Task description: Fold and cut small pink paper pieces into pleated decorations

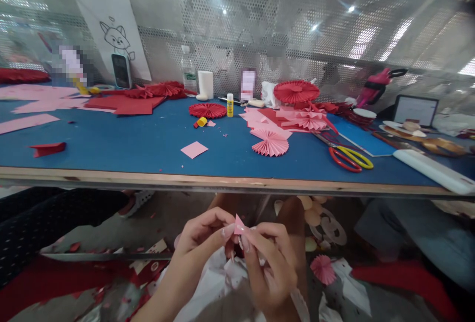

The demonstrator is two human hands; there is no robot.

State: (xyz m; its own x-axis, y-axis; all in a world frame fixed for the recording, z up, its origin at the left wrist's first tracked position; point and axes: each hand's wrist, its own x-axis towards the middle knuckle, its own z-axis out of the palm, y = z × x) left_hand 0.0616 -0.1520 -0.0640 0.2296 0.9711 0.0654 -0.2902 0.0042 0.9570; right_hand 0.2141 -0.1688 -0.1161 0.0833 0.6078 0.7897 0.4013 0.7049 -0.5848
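Below the table's front edge, over my lap, a small folded piece of pink paper [238, 224] is pinched between both hands. My left hand [202, 238] grips its left side with thumb and fingertips. From the right, my right hand [269, 253] presses it between thumb and forefinger. Its lower part is hidden by the fingers. On the table ahead lies a pink paper square [194, 150]. Right of that is a pink pleated paper fan [270, 143]. A yellow glue stick [230, 106] stands upright, with its yellow cap [202, 121] lying nearby.
Scissors [351, 158] with red and yellow handles lie right of the fan. Red pleated rosettes [207, 110], a bottle [189, 69] and a phone [248, 83] line the back. A white bar-shaped object [434, 169] sits at the right edge. Paper scraps litter the floor.
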